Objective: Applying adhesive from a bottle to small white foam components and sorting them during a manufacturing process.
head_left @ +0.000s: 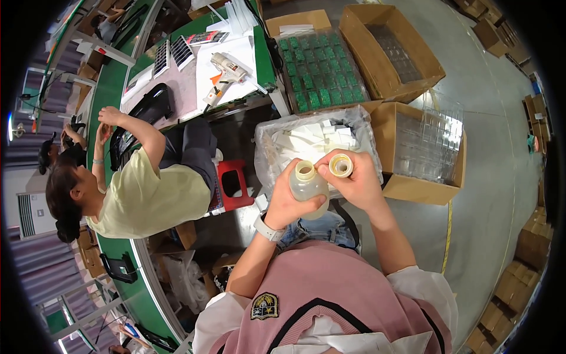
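Left hand (pixel 287 203), a pale watch on its wrist, wrapped around a small translucent plastic bottle (pixel 308 186) with an open cream-coloured neck, held upright above the lap and in front of the chest. Right hand (pixel 355 182) closed in a pinch on a round cream-coloured cap (pixel 341 165), hollow side up, just beside the bottle's mouth and a little higher. Directly beyond both hands, a bin lined with clear plastic film (pixel 266 141) and filled with a loose heap of white rectangular pieces (pixel 309 138). Right of it, an open brown cardboard box (pixel 415 187) holding stacked clear plastic trays (pixel 427 141). Farther back, a flat tray packed with rows of small green square parts (pixel 321 71), and next to that another open brown cardboard box (pixel 371 65) with clear blister trays at its bottom. On the green-topped workbench (pixel 112 88) to the left, a white glue gun (pixel 227 71) lying on white sheets of paper (pixel 236 53). At that bench, a seated person in a pale yellow shirt (pixel 141 194), arms raised toward a black device (pixel 150 106), beside a red plastic stool (pixel 233 183). More brown cartons (pixel 519 277) stacked along the right edge of the grey floor.
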{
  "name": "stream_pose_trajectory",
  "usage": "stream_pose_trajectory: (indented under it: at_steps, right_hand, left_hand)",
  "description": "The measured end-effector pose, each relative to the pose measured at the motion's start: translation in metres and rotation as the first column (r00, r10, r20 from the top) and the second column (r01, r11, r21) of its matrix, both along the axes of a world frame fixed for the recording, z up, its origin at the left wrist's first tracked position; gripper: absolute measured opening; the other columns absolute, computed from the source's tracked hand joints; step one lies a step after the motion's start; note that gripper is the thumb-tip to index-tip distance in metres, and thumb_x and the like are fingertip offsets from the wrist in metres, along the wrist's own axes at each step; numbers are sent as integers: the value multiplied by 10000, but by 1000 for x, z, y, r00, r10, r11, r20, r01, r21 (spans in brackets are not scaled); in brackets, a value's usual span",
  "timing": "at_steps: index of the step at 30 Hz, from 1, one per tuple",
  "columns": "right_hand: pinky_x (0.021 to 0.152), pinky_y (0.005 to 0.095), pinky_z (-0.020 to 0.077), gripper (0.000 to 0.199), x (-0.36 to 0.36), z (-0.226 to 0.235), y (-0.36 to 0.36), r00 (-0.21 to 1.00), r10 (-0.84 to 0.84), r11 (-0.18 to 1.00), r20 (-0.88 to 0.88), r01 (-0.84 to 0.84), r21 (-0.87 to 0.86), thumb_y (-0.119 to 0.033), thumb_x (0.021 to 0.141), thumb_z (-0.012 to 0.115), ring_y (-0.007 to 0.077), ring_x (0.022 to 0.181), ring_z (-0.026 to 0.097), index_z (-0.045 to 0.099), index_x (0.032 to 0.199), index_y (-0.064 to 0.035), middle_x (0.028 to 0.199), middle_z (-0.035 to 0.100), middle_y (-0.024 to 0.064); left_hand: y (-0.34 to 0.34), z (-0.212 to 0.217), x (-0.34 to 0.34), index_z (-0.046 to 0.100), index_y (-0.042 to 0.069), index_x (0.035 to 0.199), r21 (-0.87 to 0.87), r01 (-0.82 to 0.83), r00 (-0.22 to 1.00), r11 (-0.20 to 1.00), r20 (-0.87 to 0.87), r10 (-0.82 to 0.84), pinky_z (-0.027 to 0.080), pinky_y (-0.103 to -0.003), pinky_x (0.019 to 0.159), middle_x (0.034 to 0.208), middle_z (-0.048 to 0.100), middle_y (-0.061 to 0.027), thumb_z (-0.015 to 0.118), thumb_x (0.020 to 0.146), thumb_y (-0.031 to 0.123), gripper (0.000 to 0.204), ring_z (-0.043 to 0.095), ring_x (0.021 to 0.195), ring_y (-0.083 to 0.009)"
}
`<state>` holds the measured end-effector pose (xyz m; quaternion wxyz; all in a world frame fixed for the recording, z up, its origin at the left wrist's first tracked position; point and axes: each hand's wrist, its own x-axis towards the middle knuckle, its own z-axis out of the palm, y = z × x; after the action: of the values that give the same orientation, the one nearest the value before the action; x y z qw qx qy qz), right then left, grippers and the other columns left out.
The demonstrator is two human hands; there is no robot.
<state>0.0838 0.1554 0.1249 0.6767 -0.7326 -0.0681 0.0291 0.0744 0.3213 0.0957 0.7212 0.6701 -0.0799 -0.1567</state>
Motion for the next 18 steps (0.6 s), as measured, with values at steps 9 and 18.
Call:
stream_pose_trajectory:
  at_steps: [9, 18]
  right_hand:
    - [553, 243, 458, 84, -2, 4, -1, 999, 13, 991, 39, -7, -132, -72, 783, 662, 71, 602, 572, 635, 794, 7, 650, 632, 68]
    - [529, 266, 468, 102, 3, -6, 7, 997, -39, 987, 60, 47, -151, -84, 744, 660, 128, 549, 603, 613, 771, 2, 630, 624, 103]
  left_hand:
    - [0, 4, -1, 516, 34, 913, 168, -40, 998, 985, 57, 31, 463, -257, 691, 804, 598, -39, 739, 583, 127, 408, 549, 747, -91]
    - [1, 0, 0, 522, 25, 922, 184, -46, 998, 982, 49, 38, 476, -273, 701, 827, 613, -59, 743, 588, 143, 418, 575, 766, -108]
